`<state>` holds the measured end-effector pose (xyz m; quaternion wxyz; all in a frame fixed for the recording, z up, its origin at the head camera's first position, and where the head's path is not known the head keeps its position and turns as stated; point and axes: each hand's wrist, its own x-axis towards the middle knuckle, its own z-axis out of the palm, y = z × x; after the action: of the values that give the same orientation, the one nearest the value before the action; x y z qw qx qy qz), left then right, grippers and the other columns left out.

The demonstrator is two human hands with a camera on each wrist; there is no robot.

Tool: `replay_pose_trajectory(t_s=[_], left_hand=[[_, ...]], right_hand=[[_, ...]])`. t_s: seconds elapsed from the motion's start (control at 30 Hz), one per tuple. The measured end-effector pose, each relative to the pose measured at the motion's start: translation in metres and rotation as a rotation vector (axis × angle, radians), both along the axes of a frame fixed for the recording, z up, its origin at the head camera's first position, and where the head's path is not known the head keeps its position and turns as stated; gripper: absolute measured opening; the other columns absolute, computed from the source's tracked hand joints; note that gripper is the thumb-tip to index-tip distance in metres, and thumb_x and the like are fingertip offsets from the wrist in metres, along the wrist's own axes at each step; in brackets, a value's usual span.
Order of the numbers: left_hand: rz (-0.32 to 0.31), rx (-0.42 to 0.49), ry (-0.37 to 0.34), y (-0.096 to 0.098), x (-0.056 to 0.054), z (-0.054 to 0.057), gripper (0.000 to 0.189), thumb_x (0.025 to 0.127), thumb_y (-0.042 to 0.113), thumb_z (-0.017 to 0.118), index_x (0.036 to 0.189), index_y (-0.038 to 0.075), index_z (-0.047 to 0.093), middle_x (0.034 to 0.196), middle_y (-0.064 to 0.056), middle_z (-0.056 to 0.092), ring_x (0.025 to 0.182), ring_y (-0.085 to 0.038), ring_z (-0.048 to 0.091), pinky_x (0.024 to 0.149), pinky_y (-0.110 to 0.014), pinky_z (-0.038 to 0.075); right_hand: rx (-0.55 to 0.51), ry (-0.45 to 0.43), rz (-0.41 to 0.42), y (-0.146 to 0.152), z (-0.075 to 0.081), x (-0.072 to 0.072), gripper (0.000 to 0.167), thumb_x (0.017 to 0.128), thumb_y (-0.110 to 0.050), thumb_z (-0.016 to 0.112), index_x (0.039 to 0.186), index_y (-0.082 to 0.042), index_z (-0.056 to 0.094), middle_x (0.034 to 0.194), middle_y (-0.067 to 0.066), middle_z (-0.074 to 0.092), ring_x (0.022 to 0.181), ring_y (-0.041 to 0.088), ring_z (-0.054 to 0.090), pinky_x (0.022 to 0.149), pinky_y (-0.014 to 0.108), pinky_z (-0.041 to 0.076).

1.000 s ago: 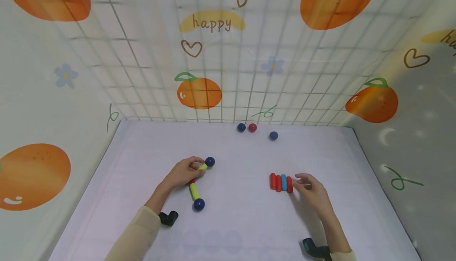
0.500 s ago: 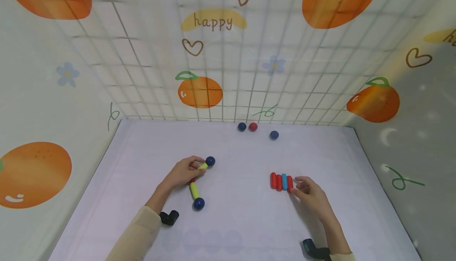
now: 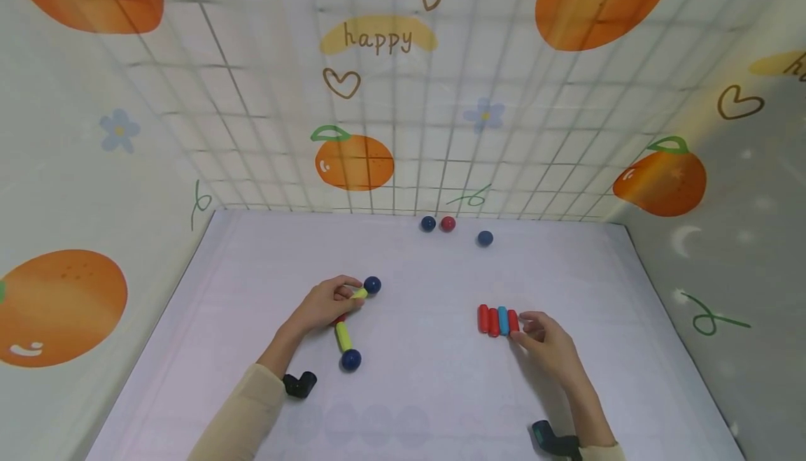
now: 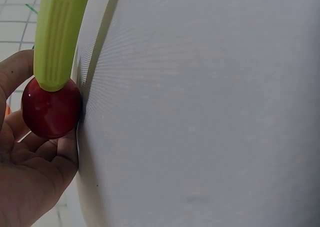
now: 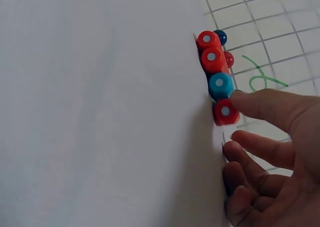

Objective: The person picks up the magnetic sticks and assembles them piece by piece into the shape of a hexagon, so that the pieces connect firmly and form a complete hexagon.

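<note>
My left hand [image 3: 327, 301] grips a joined piece of magnetic sticks and balls at the left of the table. A yellow-green stick [image 3: 343, 337] runs from its red ball [image 4: 52, 108] to a dark blue ball [image 3: 351, 359] nearest me. Another yellow-green stick [image 3: 359, 294], partly hidden by the fingers, ends in a second dark blue ball [image 3: 372, 285]. At the right, my right hand [image 3: 553, 349] is beside a row of short sticks, with a blue stick [image 5: 220, 85] among red ones. Its thumb touches the rightmost red stick [image 5: 226, 112]; the other fingers are loosely bent, apart from it.
Near the back edge of the white table [image 3: 415, 391] lie a dark blue ball [image 3: 428, 223], a red ball [image 3: 448, 224] and another blue ball [image 3: 485, 238]. A patterned curtain over a wire grid [image 3: 403, 118] closes off the back.
My right thumb has come in slightly against the rightmost red stick. The left hand and its joined piece have stayed in place.
</note>
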<state>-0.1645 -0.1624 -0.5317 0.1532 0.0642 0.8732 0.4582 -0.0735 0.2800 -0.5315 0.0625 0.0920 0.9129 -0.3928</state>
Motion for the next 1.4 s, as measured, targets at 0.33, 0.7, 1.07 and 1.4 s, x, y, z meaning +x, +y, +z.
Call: replay_pose_trajectory(t_s=[0.33,0.7,1.07,1.4], left_hand=[[0.007,-0.006,-0.011,0.000,0.000,0.000,0.038,0.088,0.028,0.079,0.122,0.016,0.067,0.096,0.001,0.066,0.082,-0.017,0.061,0.071,-0.031,0.051],[0.009,-0.004,-0.014,0.000,0.000,0.001,0.039,0.088,0.031,0.079,0.123,0.017,0.067,0.098,0.001,0.066,0.084,-0.016,0.061,0.072,-0.030,0.051],[-0.010,0.007,-0.002,-0.001,-0.002,-0.003,0.041,0.087,0.032,0.079,0.122,0.015,0.067,0.095,0.003,0.066,0.081,-0.016,0.060,0.072,-0.032,0.050],[-0.013,-0.001,-0.001,-0.002,-0.002,-0.003,0.041,0.087,0.033,0.079,0.122,0.015,0.067,0.095,0.002,0.066,0.081,-0.016,0.060,0.072,-0.032,0.049]], right_hand=[[0.067,0.006,-0.027,-0.001,-0.001,-0.002,0.041,0.091,-0.018,0.072,0.127,-0.002,0.059,0.110,0.017,0.065,0.096,0.032,0.063,0.075,0.039,0.057],[0.149,0.050,-0.038,-0.004,0.001,-0.003,0.038,0.092,-0.016,0.070,0.124,0.001,0.061,0.109,0.018,0.063,0.095,0.031,0.060,0.078,0.044,0.056],[0.148,0.079,-0.073,0.001,0.000,-0.006,0.035,0.096,-0.019,0.069,0.123,0.000,0.062,0.108,0.017,0.063,0.093,0.031,0.060,0.079,0.043,0.056],[0.063,0.176,0.003,-0.013,0.020,-0.022,0.031,0.095,-0.018,0.070,0.122,-0.003,0.066,0.109,0.015,0.064,0.092,0.030,0.060,0.070,0.034,0.054]])
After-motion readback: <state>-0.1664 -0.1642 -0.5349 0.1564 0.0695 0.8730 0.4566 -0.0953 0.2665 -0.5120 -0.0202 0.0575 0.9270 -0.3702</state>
